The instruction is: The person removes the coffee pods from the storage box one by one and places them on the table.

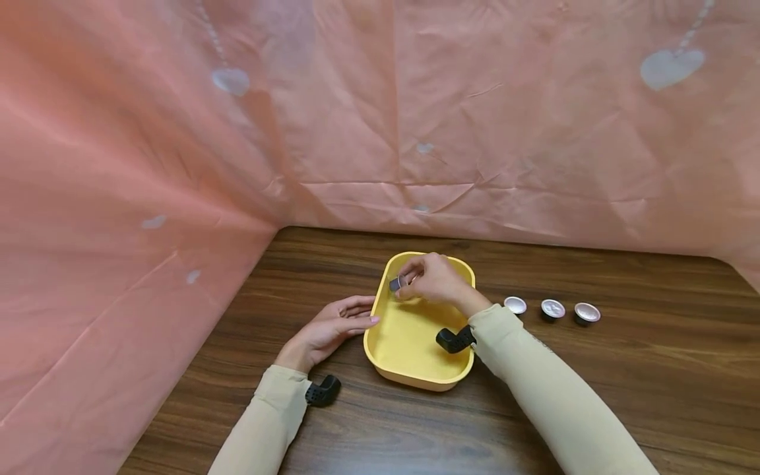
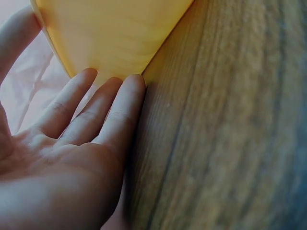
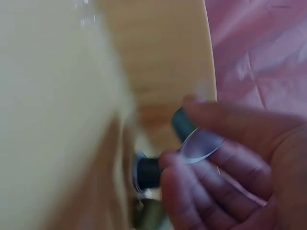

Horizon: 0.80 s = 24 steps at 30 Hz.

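Note:
In the head view my right hand (image 1: 436, 280) reaches into a yellow plastic bin (image 1: 415, 381) and pinches a coffee capsule (image 1: 396, 284) near its far left wall. The right wrist view shows that capsule, dark with a pale rim, between thumb and fingers. Beside the fingers, inside the bin, are a dark capsule (image 3: 148, 173) and an olive one (image 3: 150, 213). My left hand (image 1: 332, 328) lies along the bin's left side. Its fingers (image 2: 117, 112) extend nearly straight with tips at the outer wall, and the thumb is up at the rim.
To the right of the bin, three coffee capsules stand lid up in a row: a left one (image 1: 515, 305), a middle one (image 1: 553, 309) and a right one (image 1: 587, 313). A pink curtain (image 1: 368, 132) hangs behind and left of the wooden table (image 1: 380, 435).

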{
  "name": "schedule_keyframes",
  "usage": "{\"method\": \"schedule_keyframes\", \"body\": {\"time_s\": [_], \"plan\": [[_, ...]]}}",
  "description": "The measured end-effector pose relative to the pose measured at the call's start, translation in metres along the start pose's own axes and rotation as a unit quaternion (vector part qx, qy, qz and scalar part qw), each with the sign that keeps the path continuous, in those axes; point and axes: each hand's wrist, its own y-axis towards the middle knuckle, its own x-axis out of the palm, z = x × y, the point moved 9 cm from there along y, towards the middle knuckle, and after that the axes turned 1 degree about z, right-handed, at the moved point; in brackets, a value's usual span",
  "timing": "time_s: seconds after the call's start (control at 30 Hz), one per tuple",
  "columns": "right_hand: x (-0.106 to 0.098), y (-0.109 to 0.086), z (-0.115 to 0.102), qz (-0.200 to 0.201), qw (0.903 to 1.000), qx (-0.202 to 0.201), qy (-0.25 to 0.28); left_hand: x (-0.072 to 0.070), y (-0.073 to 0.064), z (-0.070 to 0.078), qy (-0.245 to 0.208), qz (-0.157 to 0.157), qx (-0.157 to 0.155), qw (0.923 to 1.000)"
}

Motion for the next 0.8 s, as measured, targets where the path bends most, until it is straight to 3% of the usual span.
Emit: {"method": "schedule_keyframes", "body": {"time_s": [0.17,0.4,0.8], "plan": [[-0.024,-0.007,-0.019,0.017,0.9994,-0.022,-0.019,-0.001,0.002,0.000,0.002,0.003,0.001,1.0000],[-0.062,-0.023,-0.035,0.028,0.9990,-0.022,-0.026,-0.003,0.003,0.001,0.002,0.008,0.000,1.0000],[-0.110,-0.072,-0.036,0.064,0.9958,-0.033,0.057,-0.007,0.002,0.001,0.001,0.008,0.008,0.9999]]}}
